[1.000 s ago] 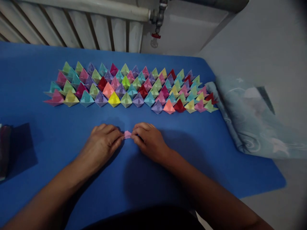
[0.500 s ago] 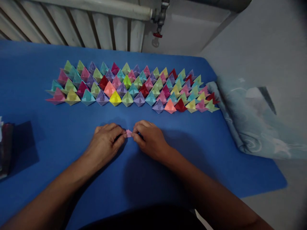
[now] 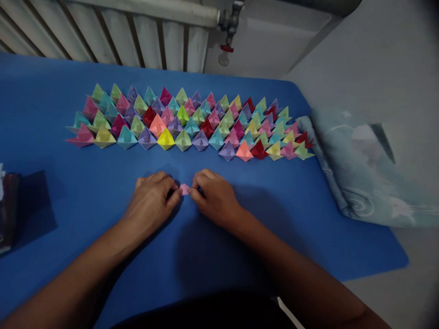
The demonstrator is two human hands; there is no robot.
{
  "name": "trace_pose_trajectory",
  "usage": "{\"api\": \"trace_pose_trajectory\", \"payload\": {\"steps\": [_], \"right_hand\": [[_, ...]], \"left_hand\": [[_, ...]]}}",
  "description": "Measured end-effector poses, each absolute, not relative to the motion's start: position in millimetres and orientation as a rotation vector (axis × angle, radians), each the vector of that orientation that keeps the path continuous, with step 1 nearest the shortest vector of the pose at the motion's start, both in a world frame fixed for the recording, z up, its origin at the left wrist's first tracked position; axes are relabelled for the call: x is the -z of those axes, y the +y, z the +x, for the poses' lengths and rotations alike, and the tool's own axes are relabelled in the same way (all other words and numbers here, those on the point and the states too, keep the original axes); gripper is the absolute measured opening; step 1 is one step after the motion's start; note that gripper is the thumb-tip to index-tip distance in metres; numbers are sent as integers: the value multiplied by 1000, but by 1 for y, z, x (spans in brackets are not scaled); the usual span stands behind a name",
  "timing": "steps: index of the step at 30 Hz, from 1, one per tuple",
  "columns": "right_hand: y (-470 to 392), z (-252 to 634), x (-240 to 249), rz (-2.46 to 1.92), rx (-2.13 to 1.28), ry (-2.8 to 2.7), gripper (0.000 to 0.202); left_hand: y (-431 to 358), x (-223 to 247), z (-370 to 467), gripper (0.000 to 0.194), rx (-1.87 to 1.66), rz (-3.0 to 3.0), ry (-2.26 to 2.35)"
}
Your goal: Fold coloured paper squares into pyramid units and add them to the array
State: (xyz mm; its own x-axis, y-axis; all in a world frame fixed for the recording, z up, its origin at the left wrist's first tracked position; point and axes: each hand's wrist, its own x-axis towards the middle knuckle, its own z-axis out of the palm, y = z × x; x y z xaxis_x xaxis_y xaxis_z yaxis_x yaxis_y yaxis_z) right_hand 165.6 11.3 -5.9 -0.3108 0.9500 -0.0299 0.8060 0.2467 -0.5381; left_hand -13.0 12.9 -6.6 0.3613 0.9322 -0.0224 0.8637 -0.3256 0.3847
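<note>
Pink paper (image 3: 184,189) sits between the hands: left hand (image 3: 150,197) pinches its left end, right hand (image 3: 216,196) pinches its right; it's over blue bench (image 3: 291,183), near side of boats (image 3: 183,140), apart from them

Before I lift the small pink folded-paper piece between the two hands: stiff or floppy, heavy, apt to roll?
Probably very light: the small pink folded-paper piece is tiny beside the left hand and right hand. Likely stiffer than unfolded paper, since it's folded. Its angular outline suggests sliding, not rolling.
</note>
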Motion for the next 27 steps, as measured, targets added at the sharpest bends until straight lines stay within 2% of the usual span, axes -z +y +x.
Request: {"api": "trace_pose_trajectory", "payload": {"steps": [7,11,19,27], "right_hand": [[12,164,4,-1647,-728,-2160,16],[15,165,6,-1618,-736,-2120,16],[19,168,5,-1594,-784,-2159,18],[20,168,5,-1629,-764,-2206,14]], "left_hand": [[12,7,-13,23,-284,2354,1623],[9,11,-13,19,-431,2478,1559],[-9,16,-16,33,-562,2969,1249],[-34,21,-26,40,-549,3032,1318]]}}
